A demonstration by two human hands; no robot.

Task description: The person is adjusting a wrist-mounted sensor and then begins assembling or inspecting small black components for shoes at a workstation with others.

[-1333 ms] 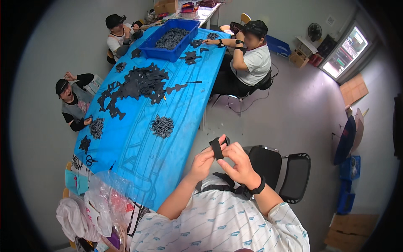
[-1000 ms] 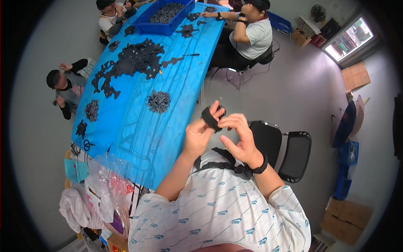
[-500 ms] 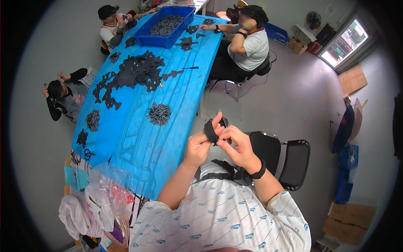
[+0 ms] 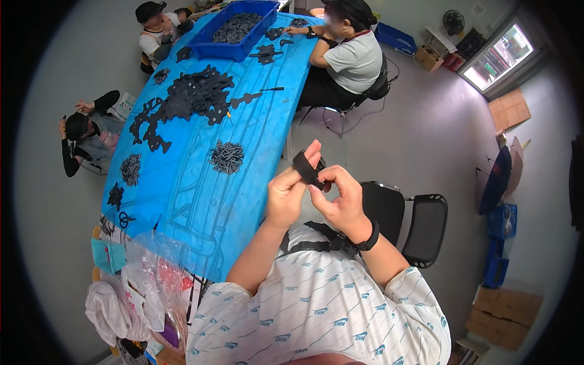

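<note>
Just off the right edge of the blue-covered table, my left hand is raised with its fingers stretched out and held together. A wide black strap loops around those fingers, and a small dark block, partly hidden, sits on its far side. My right hand pinches the strap's lower end between bent fingers and thumb. On my right wrist is a black wristband. Nearest on the table lies a pile of small dark grey pieces. Farther off is a large heap of flat black pieces.
A blue bin of small grey pieces stands at the table's far end. Several people sit around the table. Scissors and plastic bags are at near left. A black chair stands right of my hands.
The view has shifted slightly. My left fingers now stretch farther up through the strap, and my right hand keeps its pinch on the strap.
</note>
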